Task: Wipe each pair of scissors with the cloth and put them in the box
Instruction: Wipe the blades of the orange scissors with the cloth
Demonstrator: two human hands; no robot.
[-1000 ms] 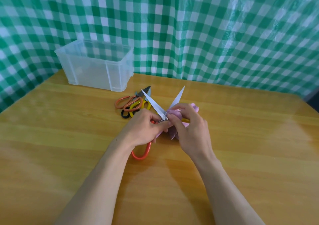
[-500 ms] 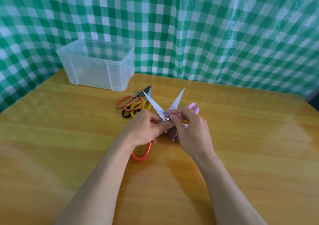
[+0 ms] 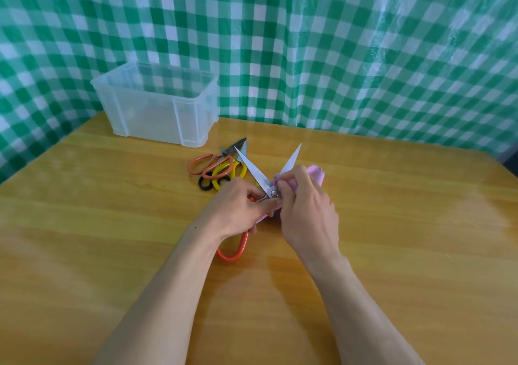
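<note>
Wooden tabletop (image 3: pixel 392 238) | our left hand (image 3: pixel 238 207) grips the open orange-handled scissors (image 3: pixel 252 172) at centre | our right hand (image 3: pixel 308 210) pinches the pink cloth (image 3: pixel 316 172) around their right blade | clear plastic box (image 3: pixel 157 112) at 10 o'clock

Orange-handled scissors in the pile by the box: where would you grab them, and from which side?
Probably by the orange handle loops, coming from the left. They stick out at the pile's left edge, clear on that side. The blades point away toward the clear box and cross those of the yellow-handled scissors, so that end is sharp and crowded.
</note>
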